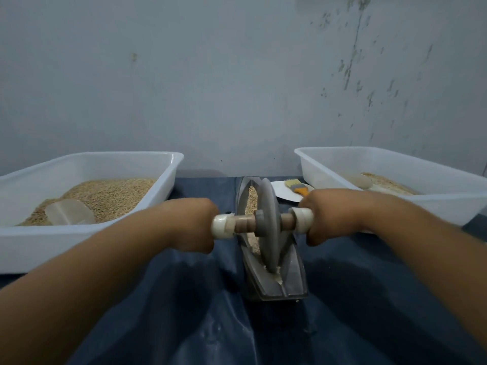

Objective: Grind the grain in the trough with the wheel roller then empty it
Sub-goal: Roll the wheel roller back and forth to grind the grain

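Grey metal wheel roller [269, 222] stood in the trough [274, 259] at 12 o'clock | my left hand [192, 224] and right hand [322, 216] gripped its taped axle ends for even downward pressure | grain [252, 200] lay unground beyond the wheel | emptying not yet begun.

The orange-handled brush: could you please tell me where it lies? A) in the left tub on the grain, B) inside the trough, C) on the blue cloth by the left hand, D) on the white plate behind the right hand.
D: the orange-handled brush lies on the white plate, just beyond the right hand gripping the wheel roller.
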